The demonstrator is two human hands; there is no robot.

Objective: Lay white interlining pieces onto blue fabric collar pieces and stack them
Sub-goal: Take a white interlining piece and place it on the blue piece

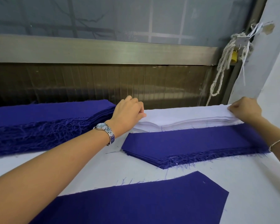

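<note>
Left hand (pixel 129 113) and right hand (pixel 246 109) pinch the white interlining stack (pixel 184 118).

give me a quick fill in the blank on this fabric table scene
The left hand and right hand each pinch an end of the ____ interlining stack. The wristwatch is on the ____ wrist. The single collar piece nearest the camera is ____ in colour.
Missing words: white; left; blue.
</note>
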